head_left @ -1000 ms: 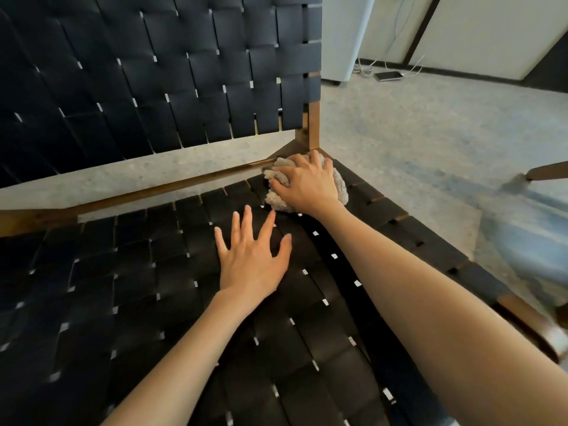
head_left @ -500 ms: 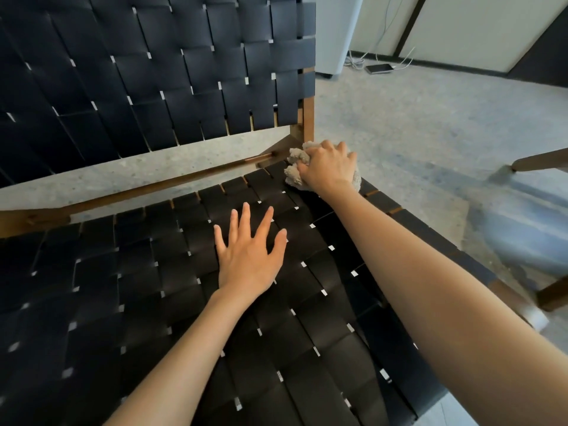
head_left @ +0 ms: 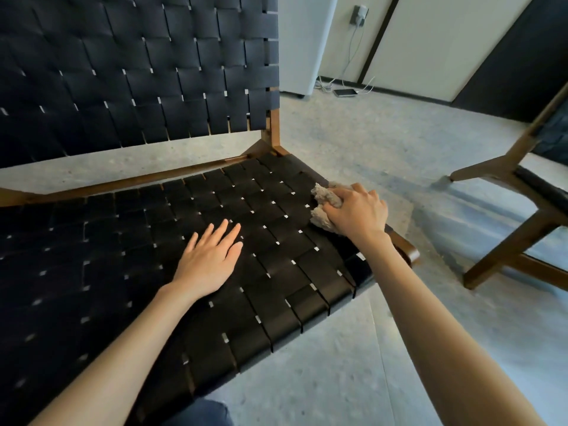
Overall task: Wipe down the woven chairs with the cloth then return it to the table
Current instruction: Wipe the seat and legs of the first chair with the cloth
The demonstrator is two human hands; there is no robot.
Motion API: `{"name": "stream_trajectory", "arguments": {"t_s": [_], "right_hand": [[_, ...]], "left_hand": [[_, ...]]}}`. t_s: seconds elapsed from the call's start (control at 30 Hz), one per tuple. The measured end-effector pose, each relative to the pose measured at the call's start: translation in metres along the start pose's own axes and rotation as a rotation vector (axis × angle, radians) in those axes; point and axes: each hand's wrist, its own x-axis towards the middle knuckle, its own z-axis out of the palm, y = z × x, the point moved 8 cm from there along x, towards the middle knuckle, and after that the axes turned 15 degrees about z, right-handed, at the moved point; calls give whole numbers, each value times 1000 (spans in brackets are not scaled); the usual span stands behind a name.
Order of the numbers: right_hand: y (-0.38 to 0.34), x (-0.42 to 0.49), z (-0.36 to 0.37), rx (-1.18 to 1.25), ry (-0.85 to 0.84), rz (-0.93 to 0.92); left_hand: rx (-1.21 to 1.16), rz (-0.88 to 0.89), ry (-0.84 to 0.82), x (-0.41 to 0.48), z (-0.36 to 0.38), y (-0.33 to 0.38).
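Black woven-strap chair with brown wooden frame (head_left: 153,96) fills view. Left hand (head_left: 210,259) flat on seat, fingers straight. Right hand (head_left: 358,212) grips crumpled beige cloth (head_left: 322,207) at seat's right edge, pressed on webbing.

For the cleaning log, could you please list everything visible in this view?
woven chair: one, black straps on brown wood frame, left and centre
cloth: one, beige, at the right edge of the seat, under the right hand
second chair: one, dark wood frame, partly in view at far right
phone: one, dark, on the floor at the back
cable: white, count unclear, hanging down to the phone
floor: one, grey speckled, around the chairs
left hand: one, flat on the seat, fingers straight
right hand: one, grips the cloth
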Motion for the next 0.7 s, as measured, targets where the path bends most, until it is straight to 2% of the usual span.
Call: {"name": "stream_trajectory", "arguments": {"t_s": [0.2,0.37,0.43,0.63,0.7], "right_hand": [[50,-45,-28,36,82,14],[42,-91,-31,136,122,-98],[23,-114,-28,169,77,-171],[-76,-198,-3,246,-208,-438],[-102,-222,3,239,-244,-516]], "left_hand": [[-37,5,-21,-47,-5,12],[-16,1,-15,-85,-10,13],[-9,-31,5,-101,-15,13],[78,-173,63,-137,-27,6],[88,-222,84,-145,-30,1]]}}
